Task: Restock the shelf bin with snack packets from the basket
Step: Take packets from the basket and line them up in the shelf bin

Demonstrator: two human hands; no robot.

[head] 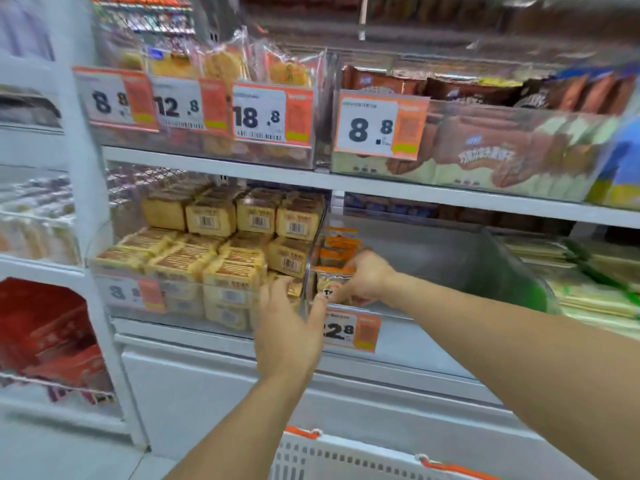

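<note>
A clear shelf bin point(467, 261) on the middle shelf holds a few orange snack packets point(341, 245) stacked at its left end; the rest of the bin looks bare. My right hand point(367, 277) reaches into the bin's front left corner and grips a snack packet point(329, 282) there. My left hand point(289, 320) is spread with straight fingers against the front of the bin, at the clear divider wall, its thumb near the packet. The white basket point(346, 460) with orange handles sits at the bottom edge; its contents are hidden.
Yellow wrapped cake packs point(221, 251) fill the bin to the left. A 12.8 price tag point(349, 330) hangs on the bin front. The shelf above point(381, 183) carries bins of biscuits and brown packets. Green and cream packs point(595, 282) lie to the right.
</note>
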